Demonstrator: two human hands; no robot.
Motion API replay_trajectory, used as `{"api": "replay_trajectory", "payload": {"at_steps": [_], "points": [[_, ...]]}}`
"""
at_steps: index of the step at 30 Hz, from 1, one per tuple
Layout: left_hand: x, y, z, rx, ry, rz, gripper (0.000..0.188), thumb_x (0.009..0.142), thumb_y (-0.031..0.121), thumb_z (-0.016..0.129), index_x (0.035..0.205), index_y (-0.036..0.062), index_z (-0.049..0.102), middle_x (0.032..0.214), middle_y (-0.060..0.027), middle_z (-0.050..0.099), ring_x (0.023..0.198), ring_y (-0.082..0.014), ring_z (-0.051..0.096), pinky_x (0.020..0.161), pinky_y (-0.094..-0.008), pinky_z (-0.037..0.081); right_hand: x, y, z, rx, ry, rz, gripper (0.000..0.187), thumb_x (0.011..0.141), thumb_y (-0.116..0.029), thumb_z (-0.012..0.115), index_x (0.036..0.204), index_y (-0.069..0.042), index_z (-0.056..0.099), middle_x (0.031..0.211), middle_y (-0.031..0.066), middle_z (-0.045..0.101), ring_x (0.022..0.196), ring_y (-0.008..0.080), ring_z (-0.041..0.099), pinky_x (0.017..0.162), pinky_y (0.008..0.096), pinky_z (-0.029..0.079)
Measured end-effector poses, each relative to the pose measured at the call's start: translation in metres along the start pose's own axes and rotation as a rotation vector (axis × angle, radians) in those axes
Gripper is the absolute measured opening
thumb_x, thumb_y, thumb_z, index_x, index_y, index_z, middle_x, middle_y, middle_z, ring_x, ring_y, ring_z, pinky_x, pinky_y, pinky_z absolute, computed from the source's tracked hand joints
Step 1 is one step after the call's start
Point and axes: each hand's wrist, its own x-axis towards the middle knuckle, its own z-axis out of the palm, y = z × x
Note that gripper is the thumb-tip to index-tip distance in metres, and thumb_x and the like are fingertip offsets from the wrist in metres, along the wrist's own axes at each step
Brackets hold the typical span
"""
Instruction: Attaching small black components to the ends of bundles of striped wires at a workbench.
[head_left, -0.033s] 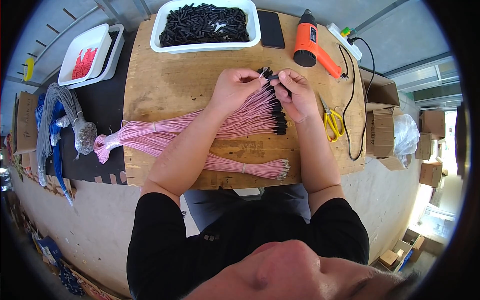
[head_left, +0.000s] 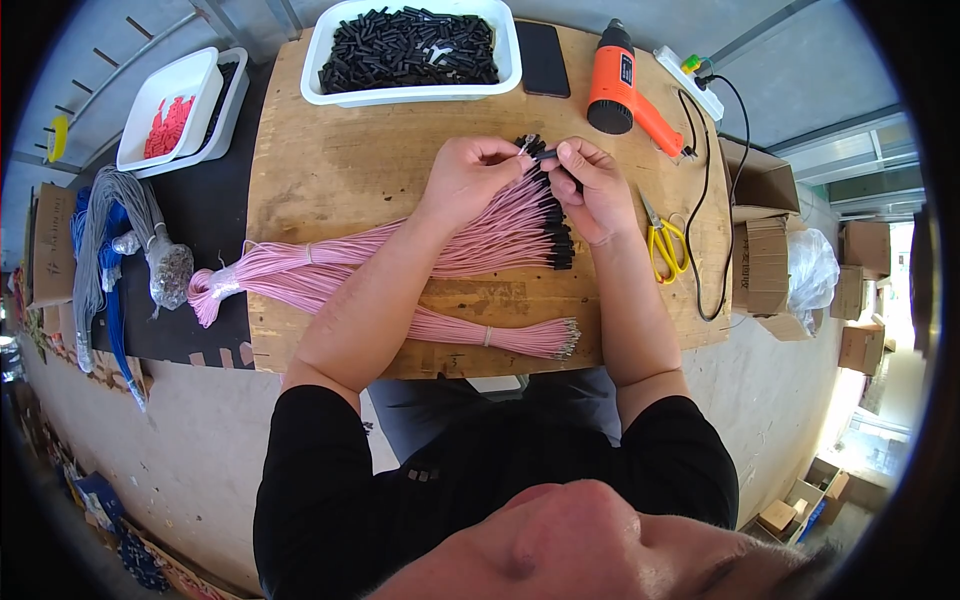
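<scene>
Two bare hands meet over a big wooden board (head_left: 340, 180). Grey floor lies under it, and brown boxes (head_left: 765, 250) stand at the right side. A black mat (head_left: 210, 220) lies left of the board.

A long bunch of pink wires (head_left: 400, 250) fans across the board, with black tips at its right end. A smaller pink bunch (head_left: 500, 335) lies near the front edge. A white tub (head_left: 415, 90) at the back is full of little black tubes. A white tray (head_left: 165, 110) on the left holds red bits; a second tray under it is mostly hidden.

An orange heat gun (head_left: 620, 85) and yellow scissors (head_left: 662, 240) lie at the right.

The left hand (head_left: 465, 180) pinches one wire end. The right hand (head_left: 590, 185) pinches a small black tube (head_left: 545, 155) against it. The wire end itself is too small to see well.
</scene>
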Motion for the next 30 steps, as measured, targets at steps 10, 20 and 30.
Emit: {"api": "replay_trajectory", "payload": {"at_steps": [10, 20, 30], "points": [[0.001, -0.006, 0.001, -0.041, 0.000, 0.018, 0.016, 0.092, 0.006, 0.070, 0.103, -0.0049, 0.072, 0.086, -0.0038, 0.069, 0.074, -0.0063, 0.061, 0.069, -0.0202, 0.049, -0.001, -0.009, -0.001, 0.060, 0.024, 0.017, 0.019, 0.098, -0.015, 0.063, 0.104, 0.003, 0.066, 0.090, 0.0095, 0.070, 0.058, 0.0061, 0.045, 0.048, 0.0177, 0.032], [0.002, -0.008, -0.002, 0.000, -0.010, 0.050, 0.016, 0.092, 0.005, 0.070, 0.104, -0.0052, 0.071, 0.087, -0.0037, 0.070, 0.075, -0.0059, 0.060, 0.068, -0.0200, 0.049, -0.001, -0.006, 0.000, -0.003, -0.010, 0.028, 0.016, 0.097, -0.013, 0.063, 0.104, 0.001, 0.066, 0.091, 0.0098, 0.070, 0.058, 0.0053, 0.045, 0.048, 0.0178, 0.032], [0.006, -0.007, 0.000, 0.021, 0.248, 0.144, 0.018, 0.093, 0.010, 0.068, 0.105, -0.0015, 0.074, 0.086, -0.0034, 0.072, 0.073, -0.0065, 0.062, 0.069, -0.0205, 0.050, 0.011, -0.012, -0.036, 0.520, 0.160, -0.033, 0.026, 0.092, 0.009, 0.051, 0.118, 0.009, 0.055, 0.119, 0.0221, 0.057, 0.105, 0.0255, 0.059, 0.088, 0.0290, 0.052]]}}
